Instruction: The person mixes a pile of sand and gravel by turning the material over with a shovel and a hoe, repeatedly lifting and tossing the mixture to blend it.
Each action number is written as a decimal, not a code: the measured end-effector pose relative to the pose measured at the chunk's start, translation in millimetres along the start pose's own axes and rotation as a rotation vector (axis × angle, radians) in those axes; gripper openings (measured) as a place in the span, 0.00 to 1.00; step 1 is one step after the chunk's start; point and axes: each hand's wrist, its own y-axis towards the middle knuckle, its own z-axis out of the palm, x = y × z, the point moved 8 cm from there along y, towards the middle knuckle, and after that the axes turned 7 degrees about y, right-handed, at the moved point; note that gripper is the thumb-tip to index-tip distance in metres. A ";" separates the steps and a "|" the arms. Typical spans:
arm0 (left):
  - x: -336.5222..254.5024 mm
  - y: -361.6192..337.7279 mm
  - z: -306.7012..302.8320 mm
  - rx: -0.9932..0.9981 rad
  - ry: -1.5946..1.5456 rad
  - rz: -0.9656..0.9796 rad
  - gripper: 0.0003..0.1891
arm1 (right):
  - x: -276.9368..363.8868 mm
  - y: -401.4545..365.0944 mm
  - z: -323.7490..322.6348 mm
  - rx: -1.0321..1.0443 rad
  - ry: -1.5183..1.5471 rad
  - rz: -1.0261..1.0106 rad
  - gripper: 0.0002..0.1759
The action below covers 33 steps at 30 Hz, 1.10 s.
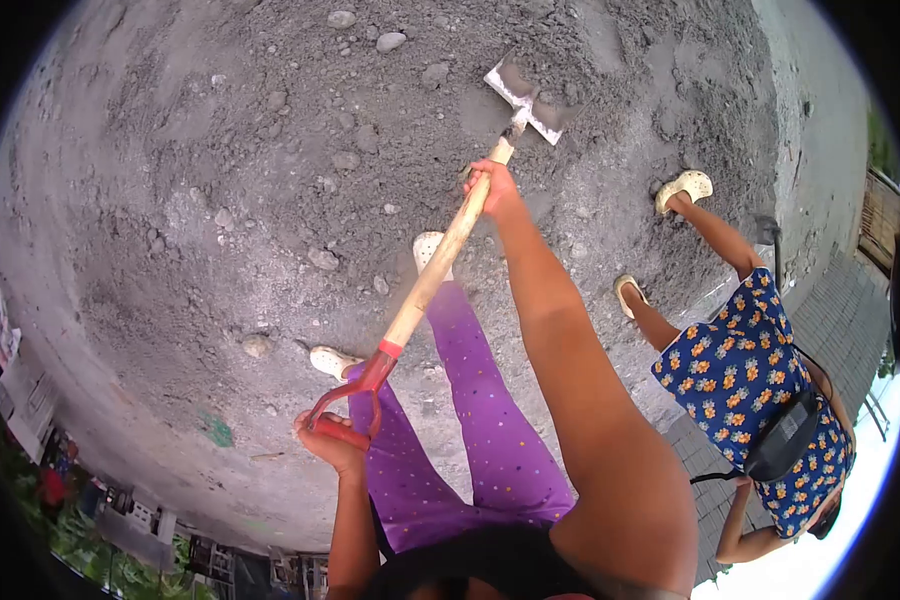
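A shovel (pixel 448 250) with a pale wooden shaft and a red D-shaped handle runs diagonally across my view. My left hand (pixel 335 442) is closed around the red grip, by my purple-clad thigh. Lower on the shaft, just behind the metal socket, my right hand (pixel 493 187) wraps the wood with the arm stretched forward. The shovel's blade (pixel 518 88) has pale, worn edges and grey sand on its face. It lies against loose grey sand (pixel 570 50) dotted with stones.
Another person (pixel 760 390) in a blue flowered dress stands at the right, with a black bag (pixel 785 437) and pale clogs. Stones lie around my feet, one (pixel 257 346) at the left. A paved strip (pixel 850 310) borders the sand.
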 end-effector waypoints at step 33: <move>401.9 -35.1 -634.5 0.134 -0.340 -1.079 0.28 | -720.3 -362.6 13.1 -0.044 -1.194 -0.059 0.19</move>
